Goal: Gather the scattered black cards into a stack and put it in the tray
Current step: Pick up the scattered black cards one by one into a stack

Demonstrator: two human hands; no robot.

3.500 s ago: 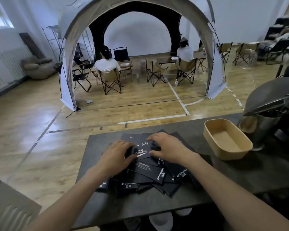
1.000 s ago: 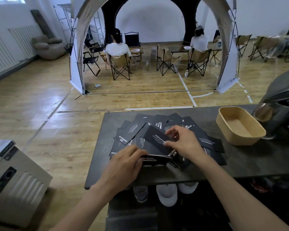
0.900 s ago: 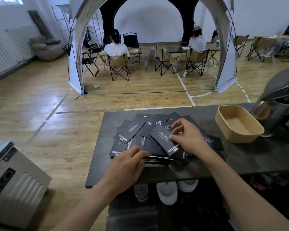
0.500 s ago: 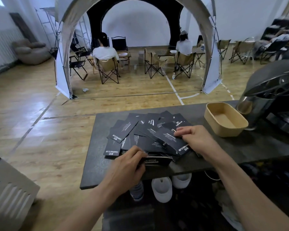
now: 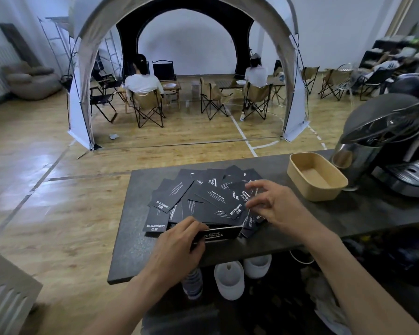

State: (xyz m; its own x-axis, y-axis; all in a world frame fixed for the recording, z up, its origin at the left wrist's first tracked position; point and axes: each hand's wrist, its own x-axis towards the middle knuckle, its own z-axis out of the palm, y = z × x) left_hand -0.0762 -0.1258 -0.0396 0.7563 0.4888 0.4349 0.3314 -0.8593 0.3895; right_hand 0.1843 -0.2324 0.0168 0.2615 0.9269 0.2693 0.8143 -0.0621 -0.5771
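Several black cards with white print (image 5: 198, 197) lie fanned and overlapping on a dark grey table (image 5: 131, 250). My left hand (image 5: 179, 245) grips a thin stack of black cards (image 5: 218, 234) on edge near the table's front. My right hand (image 5: 273, 204) rests on the right side of the pile, fingertips pinching the edge of a card there. An empty tan tray (image 5: 334, 188) stands to the right of the pile, apart from both hands.
A black coffee machine (image 5: 397, 141) with a steel cup stands right of the tray. Below the table's front edge sit white containers (image 5: 230, 279) and a bottle. Beyond the table are a wooden floor, a tent arch and two seated people.
My right hand moved from the middle of the pile to its right side. My left hand keeps its hold on the small stack near the front edge.
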